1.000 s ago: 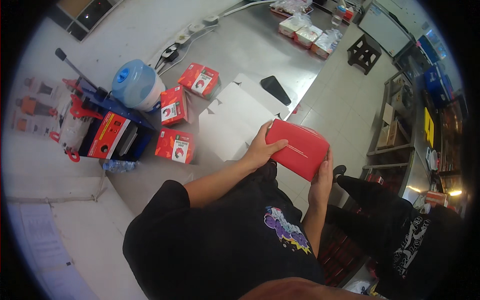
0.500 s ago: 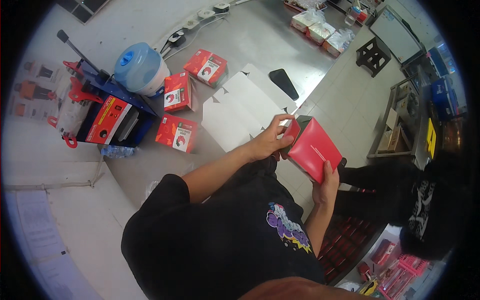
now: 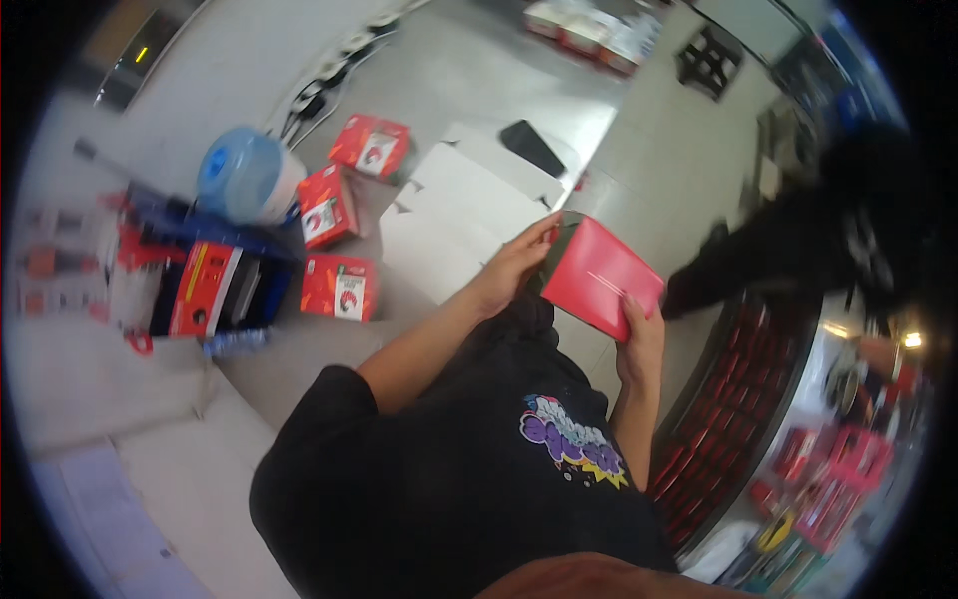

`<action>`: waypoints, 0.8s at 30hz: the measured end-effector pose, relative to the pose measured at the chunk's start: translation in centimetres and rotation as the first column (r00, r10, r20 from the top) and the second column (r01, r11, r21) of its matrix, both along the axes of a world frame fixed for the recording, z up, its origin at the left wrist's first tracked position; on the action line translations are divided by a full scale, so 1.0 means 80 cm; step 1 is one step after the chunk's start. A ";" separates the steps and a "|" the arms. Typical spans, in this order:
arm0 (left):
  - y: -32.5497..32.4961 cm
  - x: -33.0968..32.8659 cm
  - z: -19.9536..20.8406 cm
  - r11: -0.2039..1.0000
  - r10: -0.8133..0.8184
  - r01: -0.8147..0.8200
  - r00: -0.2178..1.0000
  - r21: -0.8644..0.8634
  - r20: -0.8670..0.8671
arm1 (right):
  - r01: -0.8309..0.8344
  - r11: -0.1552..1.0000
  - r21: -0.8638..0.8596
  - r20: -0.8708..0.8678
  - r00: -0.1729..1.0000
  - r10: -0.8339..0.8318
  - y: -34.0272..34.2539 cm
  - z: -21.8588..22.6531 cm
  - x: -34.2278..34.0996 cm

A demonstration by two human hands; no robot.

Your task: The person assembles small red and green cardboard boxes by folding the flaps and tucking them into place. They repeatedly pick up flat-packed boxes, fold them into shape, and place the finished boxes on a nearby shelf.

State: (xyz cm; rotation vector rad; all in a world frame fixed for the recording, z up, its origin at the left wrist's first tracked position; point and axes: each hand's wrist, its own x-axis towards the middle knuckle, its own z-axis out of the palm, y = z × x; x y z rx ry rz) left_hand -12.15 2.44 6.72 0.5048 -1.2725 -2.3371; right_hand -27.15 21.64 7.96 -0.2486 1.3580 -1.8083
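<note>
In front of my body I hold a red cardboard box [image 3: 595, 278] up off the metal table, tilted, with one broad glossy face toward me. My right hand [image 3: 644, 337] grips its lower right end, with the thumb flat on the red face and the other fingers hidden behind. At the left end, my left hand [image 3: 517, 262] has its fingers on the dark open edge; part of them is hidden. Beneath and beyond that hand, flat white cardboard blanks [image 3: 454, 215] lie on the table. A black phone [image 3: 532, 148] rests at their far edge.
Three red printed boxes [image 3: 339, 287] stand left of the blanks. Behind them are a blue-lidded round container [image 3: 239, 175] and a red-and-blue lever machine [image 3: 205, 290]. A person in black [image 3: 778, 240] is at the right, beside racks of red items [image 3: 723, 409]. A dark stool [image 3: 709, 62] stands farther off.
The view has shifted and blurred. My left hand's fingers have straightened along the box's open end, and the box has turned slightly. The person in black has moved farther up the view.
</note>
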 end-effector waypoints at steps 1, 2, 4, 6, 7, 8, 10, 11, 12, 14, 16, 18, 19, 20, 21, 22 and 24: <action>0.001 -0.004 0.010 1.000 -0.024 0.024 0.997 0.000 -0.075 | -0.004 1.000 -0.001 0.000 1.000 0.004 0.003 -0.005 -0.004; 0.004 -0.004 0.034 0.998 -0.053 0.059 0.988 0.034 -0.146 | 0.004 1.000 0.001 0.000 1.000 -0.004 0.009 -0.007 -0.011; 0.006 -0.010 0.041 0.950 -0.133 0.150 0.988 -0.272 0.079 | -0.022 1.000 0.018 -0.009 1.000 0.022 0.017 0.000 -0.018; 0.020 -0.019 0.051 0.978 -0.036 0.085 0.967 -0.189 0.251 | -0.013 1.000 -0.016 -0.136 0.991 0.010 0.018 0.027 -0.019; 0.013 -0.023 0.040 0.969 0.002 0.069 0.957 -0.236 0.291 | 0.031 0.999 -0.041 -0.075 0.997 -0.034 0.019 0.022 -0.021; 0.008 -0.029 0.029 0.955 0.054 0.049 0.941 -0.293 0.335 | 0.067 0.995 -0.075 -0.003 0.998 -0.067 0.023 0.007 -0.023; 0.020 -0.047 0.056 0.976 -0.027 0.091 0.951 -0.196 0.307 | 0.189 0.972 -0.140 0.186 0.969 -0.162 0.039 -0.013 -0.028; 0.022 -0.052 0.059 0.977 -0.103 0.149 0.955 -0.151 0.279 | 0.229 0.956 -0.184 0.277 0.945 -0.173 0.044 -0.015 -0.028; 0.022 -0.058 0.059 0.973 -0.173 0.205 0.953 -0.106 0.249 | 0.260 0.943 -0.209 0.240 0.948 -0.209 0.055 -0.018 -0.029; 0.018 -0.068 0.070 0.935 -0.347 0.322 0.917 0.147 0.198 | 0.293 0.920 -0.262 0.164 0.953 -0.256 0.074 -0.012 -0.027; 0.021 -0.086 0.066 0.854 -0.517 0.456 0.797 0.250 0.311 | 0.237 0.942 -0.237 -0.042 0.966 -0.254 0.098 -0.023 -0.032; 0.033 -0.115 0.050 0.790 -0.610 0.515 0.714 0.333 0.344 | 0.169 0.977 -0.132 -0.322 0.924 -0.204 0.130 -0.028 -0.047; 0.042 -0.134 0.038 0.772 -0.636 0.549 0.685 0.321 0.355 | 0.159 0.984 -0.083 -0.346 0.921 -0.178 0.148 -0.028 -0.054; 0.050 -0.149 0.036 0.757 -0.653 0.575 0.664 0.310 0.364 | 0.166 0.986 -0.012 -0.356 0.921 -0.160 0.159 -0.012 -0.059; 0.058 -0.164 0.035 0.783 -0.621 0.567 0.684 0.257 0.384 | 0.172 0.983 0.060 -0.363 0.921 -0.140 0.170 0.006 -0.064; 0.065 -0.178 0.020 0.786 -0.611 0.589 0.695 0.188 0.379 | 0.177 0.975 0.132 -0.374 0.920 -0.116 0.181 0.013 -0.073; 0.074 -0.209 -0.007 0.778 -0.594 0.627 0.711 0.044 0.377 | 0.204 0.957 0.207 -0.369 0.922 -0.117 0.195 -0.006 -0.092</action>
